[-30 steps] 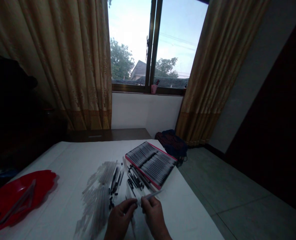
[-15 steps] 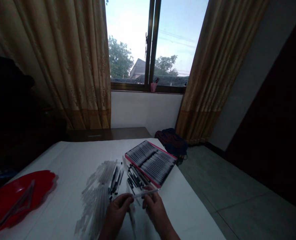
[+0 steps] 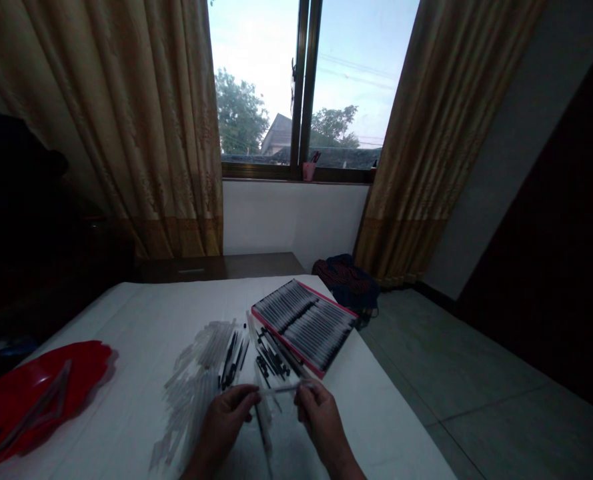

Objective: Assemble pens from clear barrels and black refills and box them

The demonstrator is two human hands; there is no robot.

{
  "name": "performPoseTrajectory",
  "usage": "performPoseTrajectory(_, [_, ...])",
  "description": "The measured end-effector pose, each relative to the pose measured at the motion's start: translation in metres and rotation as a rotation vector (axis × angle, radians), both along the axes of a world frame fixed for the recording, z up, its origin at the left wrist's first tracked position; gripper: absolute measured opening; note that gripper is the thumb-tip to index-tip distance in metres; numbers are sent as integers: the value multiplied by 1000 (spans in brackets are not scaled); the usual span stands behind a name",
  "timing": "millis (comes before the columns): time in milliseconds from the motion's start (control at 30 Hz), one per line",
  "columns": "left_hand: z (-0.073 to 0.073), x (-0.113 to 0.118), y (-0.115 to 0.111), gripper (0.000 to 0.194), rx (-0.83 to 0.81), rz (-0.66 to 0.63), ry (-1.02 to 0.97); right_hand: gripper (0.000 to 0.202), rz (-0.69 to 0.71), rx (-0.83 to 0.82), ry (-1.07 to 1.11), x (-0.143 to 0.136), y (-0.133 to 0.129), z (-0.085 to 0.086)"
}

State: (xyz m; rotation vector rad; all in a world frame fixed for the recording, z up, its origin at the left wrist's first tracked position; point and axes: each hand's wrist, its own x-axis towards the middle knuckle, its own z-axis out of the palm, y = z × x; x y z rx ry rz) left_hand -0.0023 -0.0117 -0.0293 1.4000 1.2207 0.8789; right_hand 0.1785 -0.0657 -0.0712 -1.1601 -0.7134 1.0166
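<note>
Left hand (image 3: pixel 230 413) and right hand (image 3: pixel 321 415), fingers closed, pinch a clear pen tube (image 3: pixel 277 389) between them. Looks partway: beyond the grip, a red-edged tray (image 3: pixel 328 297) holds two columns of pens (image 3: pixel 321 330); many clear tubes (image 3: pixel 196 393) to its left and black parts (image 3: pixel 272 360) just past it lie loose. Fingertips hide the tube's ends (blurry, contents unclear); forearms cut off.

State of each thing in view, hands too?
Thin tube: held at both ends.
Left hand: pinching its left end.
Right hand: pinching its right end.
Red-edged tray: filled with rows of pens.
Clear tubes: loosely piled.
Black pieces: loose.
Red dish: holding a triangular item.
Curtains: parted.
Pink cup: upright.
</note>
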Motion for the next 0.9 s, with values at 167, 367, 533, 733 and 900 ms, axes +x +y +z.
performPoseTrajectory(167, [-6, -14, 7, 44, -3, 12, 26, 48, 7, 22, 85, 3, -4, 2])
performPoseTrajectory(367, [-8, -17, 11, 47, 18, -39, 63, 44, -75, 28, -38, -1, -1, 2])
performPoseTrajectory(533, [6, -16, 12, 43, 67, -57, 71, 51, -130, -45, -123, -7, 2, 0])
performPoseTrajectory(733, [4, -25, 16, 43, 36, -57, 69, 46, -82, 47, -108, -4, 1, 1])
performPoseTrajectory(900, [-8, -29, 17, 43, 42, -44, 7, 43, -26, 35, -129, -1, -1, 3])
